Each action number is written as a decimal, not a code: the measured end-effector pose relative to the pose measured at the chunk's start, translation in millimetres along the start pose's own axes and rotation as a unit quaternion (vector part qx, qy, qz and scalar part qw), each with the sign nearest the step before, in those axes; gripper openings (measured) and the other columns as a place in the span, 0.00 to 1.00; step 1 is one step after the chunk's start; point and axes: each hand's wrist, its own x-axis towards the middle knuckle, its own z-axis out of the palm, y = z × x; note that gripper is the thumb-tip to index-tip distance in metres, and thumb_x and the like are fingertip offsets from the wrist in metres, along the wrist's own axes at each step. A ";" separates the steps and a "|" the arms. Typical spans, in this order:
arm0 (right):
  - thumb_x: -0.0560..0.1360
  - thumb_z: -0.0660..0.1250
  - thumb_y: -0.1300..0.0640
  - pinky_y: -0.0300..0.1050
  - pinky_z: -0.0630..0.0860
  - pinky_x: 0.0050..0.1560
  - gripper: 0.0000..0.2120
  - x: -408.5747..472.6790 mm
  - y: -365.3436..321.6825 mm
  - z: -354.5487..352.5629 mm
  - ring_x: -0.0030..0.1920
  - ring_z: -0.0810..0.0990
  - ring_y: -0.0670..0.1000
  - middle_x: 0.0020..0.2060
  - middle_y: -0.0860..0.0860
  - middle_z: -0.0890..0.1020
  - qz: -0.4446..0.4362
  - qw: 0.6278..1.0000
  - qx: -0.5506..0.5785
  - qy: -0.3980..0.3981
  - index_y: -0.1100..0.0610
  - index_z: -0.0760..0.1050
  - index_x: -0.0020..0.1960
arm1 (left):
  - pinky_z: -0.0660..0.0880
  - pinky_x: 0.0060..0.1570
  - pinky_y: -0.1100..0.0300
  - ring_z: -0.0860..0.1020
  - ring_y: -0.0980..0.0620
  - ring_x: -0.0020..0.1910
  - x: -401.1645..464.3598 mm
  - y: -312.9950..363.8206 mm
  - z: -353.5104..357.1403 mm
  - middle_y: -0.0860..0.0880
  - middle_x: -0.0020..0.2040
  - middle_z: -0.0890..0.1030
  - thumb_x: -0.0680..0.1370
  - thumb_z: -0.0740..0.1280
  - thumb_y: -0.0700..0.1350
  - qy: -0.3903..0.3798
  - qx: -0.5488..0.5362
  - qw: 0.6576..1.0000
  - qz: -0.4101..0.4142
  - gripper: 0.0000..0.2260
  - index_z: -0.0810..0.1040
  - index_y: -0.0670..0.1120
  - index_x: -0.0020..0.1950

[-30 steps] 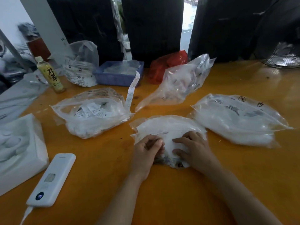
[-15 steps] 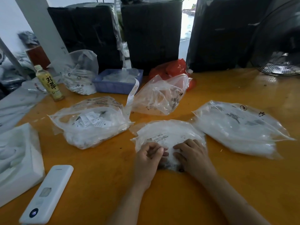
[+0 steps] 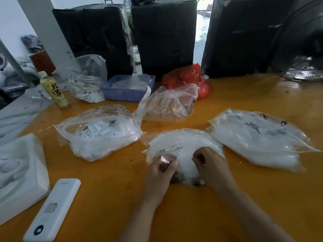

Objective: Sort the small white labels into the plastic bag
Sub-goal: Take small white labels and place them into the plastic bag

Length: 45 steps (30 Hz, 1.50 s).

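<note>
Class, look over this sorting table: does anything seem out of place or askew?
One thing: a white paper strip hangs over the front edge of the blue tray instead of lying inside. Otherwise nothing stands out.

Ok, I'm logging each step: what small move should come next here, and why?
Probably pull the bag's near edge apart. Both the left hand and right hand pinch the middle plastic bag lying flat on the table, and its mouth doesn't look open yet.
</note>
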 end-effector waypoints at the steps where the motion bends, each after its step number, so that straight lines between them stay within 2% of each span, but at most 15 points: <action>1: 0.80 0.69 0.55 0.42 0.76 0.48 0.06 -1.8 -0.1 -0.9 0.43 0.75 0.41 0.43 0.37 0.75 0.026 0.999 0.021 0.018 0.49 0.77 0.56 | 0.80 0.44 0.68 0.86 0.58 0.48 0.6 0.3 0.4 0.55 0.49 0.88 0.81 0.74 0.47 -0.001 -0.005 1.000 -0.002 0.04 0.86 0.56 0.48; 4: 0.80 0.69 0.56 0.37 0.72 0.44 0.14 -5.7 1.7 -3.8 0.43 0.77 0.40 0.42 0.38 0.78 0.092 0.989 0.098 0.056 0.49 0.76 0.65 | 0.85 0.44 0.57 0.87 0.51 0.52 2.4 -0.7 0.6 0.49 0.51 0.89 0.81 0.74 0.41 -0.018 -0.047 0.999 -0.017 0.01 0.83 0.46 0.51; 8: 0.81 0.69 0.51 0.30 0.71 0.38 0.01 -9.1 6.8 -4.1 0.42 0.79 0.41 0.40 0.38 0.80 0.156 0.971 0.172 0.050 0.47 0.78 0.52 | 0.86 0.43 0.53 0.88 0.46 0.52 0.9 0.4 0.9 0.46 0.50 0.88 0.82 0.72 0.38 -0.026 -0.073 0.997 -0.013 0.06 0.83 0.48 0.56; 11: 0.79 0.70 0.48 0.30 0.74 0.33 0.03 -10.8 10.8 -5.9 0.39 0.83 0.41 0.36 0.41 0.84 0.188 0.943 0.267 0.063 0.45 0.79 0.47 | 0.86 0.47 0.50 0.88 0.46 0.49 -0.5 0.5 2.3 0.47 0.49 0.89 0.84 0.69 0.42 -0.017 -0.058 0.998 -0.028 0.09 0.86 0.56 0.52; 17: 0.76 0.72 0.45 0.36 0.78 0.38 0.06 -13.0 8.2 -5.0 0.40 0.83 0.42 0.39 0.39 0.84 0.176 0.945 0.261 0.085 0.42 0.83 0.51 | 0.84 0.41 0.61 0.88 0.50 0.46 -2.9 7.2 7.0 0.52 0.49 0.89 0.85 0.68 0.49 -0.018 -0.045 0.998 -0.039 0.09 0.87 0.57 0.49; 21: 0.74 0.73 0.46 0.45 0.79 0.41 0.11 -10.9 5.5 -5.1 0.43 0.80 0.50 0.44 0.47 0.79 0.170 0.945 0.261 0.102 0.45 0.85 0.56 | 0.85 0.44 0.58 0.88 0.49 0.51 -5.1 5.6 7.9 0.52 0.53 0.89 0.83 0.71 0.44 -0.032 -0.070 0.996 -0.037 0.09 0.86 0.59 0.51; 23: 0.73 0.74 0.45 0.43 0.78 0.36 0.11 -11.0 3.9 -9.3 0.39 0.80 0.50 0.42 0.47 0.79 0.165 0.933 0.300 0.110 0.45 0.85 0.55 | 0.85 0.45 0.57 0.88 0.48 0.52 -5.9 5.2 8.2 0.50 0.53 0.89 0.82 0.72 0.42 -0.033 -0.087 0.995 -0.039 0.10 0.85 0.58 0.56; 25: 0.70 0.74 0.44 0.37 0.75 0.29 0.11 -12.0 3.2 -14.4 0.33 0.79 0.46 0.38 0.47 0.82 0.171 0.911 0.359 0.107 0.42 0.85 0.51 | 0.85 0.46 0.57 0.88 0.47 0.52 -5.5 5.1 7.6 0.48 0.52 0.89 0.82 0.72 0.41 -0.031 -0.097 0.994 -0.037 0.12 0.84 0.57 0.60; 27: 0.70 0.75 0.44 0.36 0.75 0.30 0.08 -13.0 5.0 -17.8 0.31 0.78 0.45 0.35 0.45 0.84 0.194 0.881 0.420 0.099 0.42 0.86 0.48 | 0.85 0.45 0.58 0.88 0.48 0.52 -5.3 5.6 7.2 0.49 0.52 0.89 0.82 0.71 0.40 -0.034 -0.101 0.994 -0.036 0.11 0.86 0.58 0.55; 30: 0.72 0.77 0.48 0.44 0.76 0.38 0.10 -13.0 9.6 -21.0 0.34 0.75 0.48 0.33 0.49 0.79 0.249 0.794 0.549 0.082 0.52 0.87 0.49 | 0.84 0.44 0.62 0.88 0.50 0.54 -6.6 6.9 9.1 0.51 0.55 0.89 0.81 0.72 0.40 -0.045 -0.102 0.993 -0.035 0.06 0.86 0.50 0.54; 33: 0.72 0.76 0.53 0.44 0.76 0.37 0.06 -14.2 10.9 -21.9 0.33 0.74 0.47 0.35 0.49 0.78 0.264 0.720 0.640 0.053 0.55 0.86 0.46 | 0.84 0.44 0.63 0.87 0.52 0.54 -7.3 3.5 10.1 0.53 0.57 0.88 0.80 0.74 0.42 -0.041 -0.099 0.994 -0.035 0.06 0.87 0.46 0.56; 36: 0.72 0.76 0.51 0.45 0.79 0.44 0.06 -18.0 5.9 -16.1 0.39 0.79 0.48 0.39 0.49 0.80 0.231 0.739 0.633 0.028 0.53 0.83 0.43 | 0.85 0.46 0.59 0.88 0.49 0.49 -9.4 1.5 8.8 0.53 0.56 0.88 0.77 0.77 0.47 -0.026 -0.103 0.993 -0.046 0.08 0.88 0.49 0.56; 40: 0.76 0.70 0.53 0.51 0.78 0.57 0.07 -22.6 -3.1 -5.3 0.56 0.83 0.55 0.55 0.55 0.85 0.184 0.764 0.618 0.015 0.54 0.80 0.42 | 0.84 0.47 0.61 0.88 0.51 0.51 -10.4 -0.3 6.7 0.50 0.51 0.89 0.76 0.78 0.49 -0.009 -0.102 0.994 -0.032 0.08 0.88 0.52 0.54; 42: 0.79 0.68 0.56 0.54 0.81 0.54 0.05 -25.4 -6.4 0.1 0.54 0.85 0.60 0.53 0.60 0.85 0.189 0.770 0.609 0.007 0.57 0.79 0.46 | 0.84 0.51 0.59 0.87 0.52 0.54 -10.2 -0.2 5.8 0.51 0.53 0.88 0.76 0.78 0.50 -0.008 -0.092 0.995 -0.024 0.08 0.87 0.54 0.55; 45: 0.79 0.69 0.59 0.48 0.84 0.43 0.05 -29.0 -11.2 4.5 0.47 0.87 0.60 0.46 0.58 0.86 0.208 0.812 0.546 -0.008 0.59 0.76 0.53 | 0.82 0.52 0.65 0.87 0.55 0.55 -11.2 -0.5 4.1 0.53 0.53 0.89 0.80 0.76 0.45 -0.019 -0.077 0.997 -0.002 0.05 0.87 0.55 0.54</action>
